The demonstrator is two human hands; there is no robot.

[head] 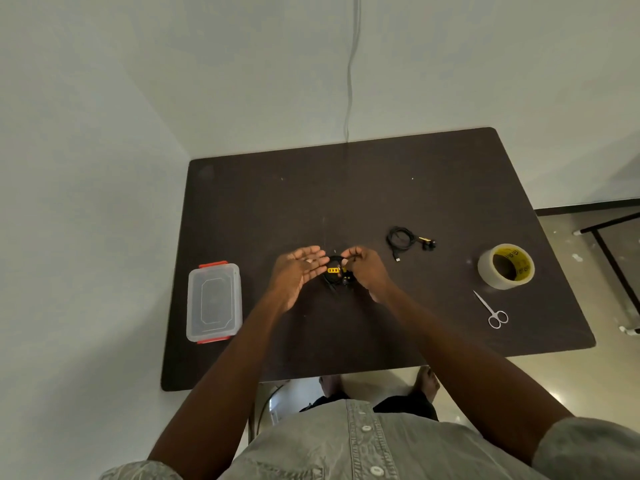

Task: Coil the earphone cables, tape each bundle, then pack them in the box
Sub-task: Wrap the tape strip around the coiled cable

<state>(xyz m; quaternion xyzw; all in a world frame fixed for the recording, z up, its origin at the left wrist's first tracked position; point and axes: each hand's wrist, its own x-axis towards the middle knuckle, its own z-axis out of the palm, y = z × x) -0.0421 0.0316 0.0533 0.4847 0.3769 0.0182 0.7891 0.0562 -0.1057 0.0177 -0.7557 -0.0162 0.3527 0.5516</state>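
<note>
Dark table (346,188) bears box (213,302), earphones (403,239), tape (506,266), scissors (491,310).

Dark matt counter (381,188), clear plastic box (213,301) with red clips, shiny metal scissors (491,310), glossy tape roll (506,266), rubbery black cable coil (401,238).

Dim, even indoor light is falling from above, leaving the dark worktop (381,188) matte and nearly shadowless. The pale walls are reading grey-green. Wide-angle distortion is bending the edges outward. Fine detail is looking soft and slightly smeared throughout.
</note>
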